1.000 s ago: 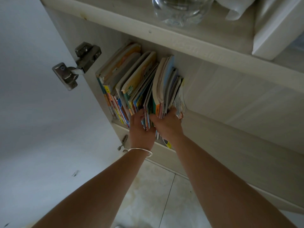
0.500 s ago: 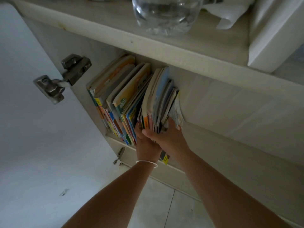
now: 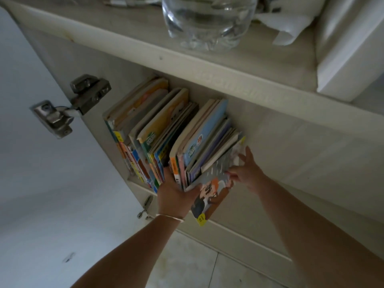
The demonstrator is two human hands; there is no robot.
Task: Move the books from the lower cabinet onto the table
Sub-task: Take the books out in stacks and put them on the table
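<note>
The left hand (image 3: 176, 194) is clamped on the lower front corner of a bundle of thin picture books (image 3: 205, 146), thumb across the outermost cover and fingers tucked into the gap that separates this bundle from the rest of the row. The right hand (image 3: 245, 171) rests spread and relaxed against the bundle's right face, fingertips on the cover, steadying rather than gripping. A second ago both hands were bunched together at the spines with the row packed tight; now the right-hand bundle has split from the remaining books (image 3: 145, 132) and slid partly out past the cabinet's front edge, and the cartoon-covered paperback (image 3: 209, 196) on its outside hangs lowest, over the sill. I judge this as the first batch coming free, with the left-hand batch not yet touched and nothing on the table.

The books are slim, soft-covered and glossy, brightly printed, with yellow labels at the spine feet; their page blocks are pale and slightly fanned, so the bundle is loose and could shed a volume if squeezed unevenly. The lower cabinet (image 3: 270, 142) is matte, pale wood-grain laminate, its open door (image 3: 31, 163) smooth and white, hung on a dull metal hinge (image 3: 70, 104). Above, the table (image 3: 135, 36) carries a clear ribbed plastic bottle (image 3: 207, 21) and crumpled white paper (image 3: 284, 23). A thin metal bangle (image 3: 170, 217) circles the left wrist.
</note>
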